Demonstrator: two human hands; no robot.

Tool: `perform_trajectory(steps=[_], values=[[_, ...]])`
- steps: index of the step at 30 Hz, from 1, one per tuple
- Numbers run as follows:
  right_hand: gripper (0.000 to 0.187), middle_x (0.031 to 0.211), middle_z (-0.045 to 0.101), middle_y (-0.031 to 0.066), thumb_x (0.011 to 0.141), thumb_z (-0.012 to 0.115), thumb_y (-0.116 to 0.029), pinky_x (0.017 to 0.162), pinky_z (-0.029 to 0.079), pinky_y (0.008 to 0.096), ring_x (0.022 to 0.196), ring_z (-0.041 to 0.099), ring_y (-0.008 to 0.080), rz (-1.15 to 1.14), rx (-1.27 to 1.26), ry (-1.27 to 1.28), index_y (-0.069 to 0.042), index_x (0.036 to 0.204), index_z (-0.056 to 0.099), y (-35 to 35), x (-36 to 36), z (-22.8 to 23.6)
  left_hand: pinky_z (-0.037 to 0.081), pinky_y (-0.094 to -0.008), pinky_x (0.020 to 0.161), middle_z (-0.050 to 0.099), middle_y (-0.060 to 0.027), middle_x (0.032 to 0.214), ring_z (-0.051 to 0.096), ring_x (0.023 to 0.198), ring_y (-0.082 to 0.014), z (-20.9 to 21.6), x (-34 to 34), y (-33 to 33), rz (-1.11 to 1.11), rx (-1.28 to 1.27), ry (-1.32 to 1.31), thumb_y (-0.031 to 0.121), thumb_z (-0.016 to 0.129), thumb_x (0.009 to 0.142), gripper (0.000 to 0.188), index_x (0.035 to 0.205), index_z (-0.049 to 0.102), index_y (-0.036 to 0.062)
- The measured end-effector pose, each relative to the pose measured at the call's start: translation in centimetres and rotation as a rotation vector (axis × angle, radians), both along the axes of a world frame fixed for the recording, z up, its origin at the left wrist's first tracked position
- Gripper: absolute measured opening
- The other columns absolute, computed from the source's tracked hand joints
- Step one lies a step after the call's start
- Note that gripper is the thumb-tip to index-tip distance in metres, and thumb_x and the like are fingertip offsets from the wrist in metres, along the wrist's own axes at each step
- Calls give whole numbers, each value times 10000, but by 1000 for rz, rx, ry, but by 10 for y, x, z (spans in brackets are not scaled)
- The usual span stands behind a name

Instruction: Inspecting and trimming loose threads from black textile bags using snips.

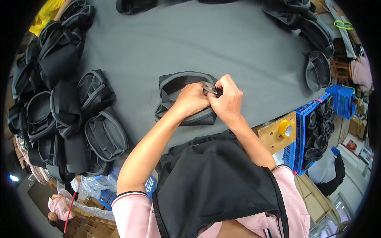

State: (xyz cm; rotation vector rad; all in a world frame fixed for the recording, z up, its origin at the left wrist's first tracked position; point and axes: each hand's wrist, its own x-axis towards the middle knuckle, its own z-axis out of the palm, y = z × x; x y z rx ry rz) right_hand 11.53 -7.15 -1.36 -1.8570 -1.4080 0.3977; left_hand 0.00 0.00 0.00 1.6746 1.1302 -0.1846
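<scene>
A black fabric pouch [203,119] with grey-trimmed edges lies open on the grey-covered table [190,43] in front of me. My left hand [193,99] is closed on the right part of its rim, the fingers curled down and partly hidden. From the right, my right hand [227,100] grips a small pair of thread snips [214,91] with dark handles. Their metal blades point left, close to the left fingertips at the pouch's edge. Whether the blades touch a thread is too small to tell.
Black pouches [65,105] are heaped along the left side, with more [317,71] at the far right. A blue crate [301,135] of pouches stands at right, beside a wooden board with a yellow tape roll [285,129]. Another person [59,207] is at lower left.
</scene>
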Motion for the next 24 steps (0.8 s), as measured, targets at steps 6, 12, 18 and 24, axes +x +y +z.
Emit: perform_trajectory(steps=[6,12,18,24], values=[[220,819,517,70,667,572,73,476,428,312,563,544,207,-60,-2,-81,-36,836,482,11,17,-8,478,-422,742,657,-163,850,624,834,-337,-4,24,-4,-87,149,18,276,637,692,325,872,639,5],[188,754,502,-11,803,627,-39,540,405,207,623,456,43,-237,-43,835,-22,946,507,-21,39,-9,474,-449,758,656,-173,842,633,845,-326,6,41,-5,-246,289,153,267,617,758,294,923,604,25],[232,743,521,-5,806,636,-61,602,393,196,644,460,52,-268,-81,772,-16,1005,525,-48,41,-29,437,-442,858,617,-236,992,573,981,-391,-11,36,10,-168,122,-24,189,579,771,354,1045,519,-28],[241,836,521,13,756,669,-31,588,412,209,650,482,64,-51,-37,685,-21,978,573,-46,43,-13,416,-331,897,595,-147,1106,552,1044,-215,2,13,15,57,-259,-357,98,615,798,362,1126,523,-25]])
